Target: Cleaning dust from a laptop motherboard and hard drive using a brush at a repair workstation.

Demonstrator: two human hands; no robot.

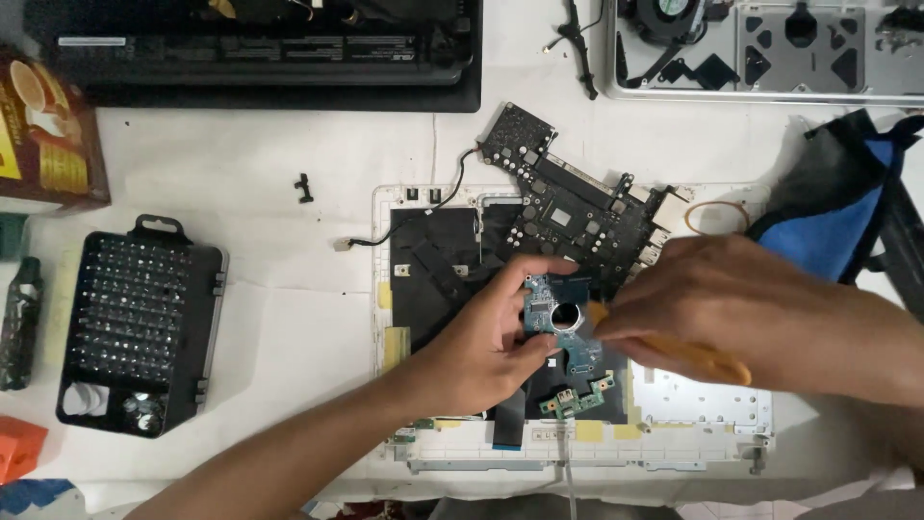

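Note:
My left hand (486, 332) grips a small blue-green circuit board with a round hole (558, 318), part of a hard drive, over the opened white laptop shell (597, 448). My right hand (717, 303) holds an orange-handled tool (703, 358) whose tip meets the board's right edge. A black laptop mainboard (568, 202) lies tilted just behind the hands. A small green connector board (576, 397) rests below the held board.
A black tray of screwdriver bits (140, 323) sits at left, beside a dark bottle (19, 323) and a cardboard box (48, 130). A black laptop base (260, 53) and a silver laptop base (770, 48) lie at the back. A blue-black bag (847, 207) is at right.

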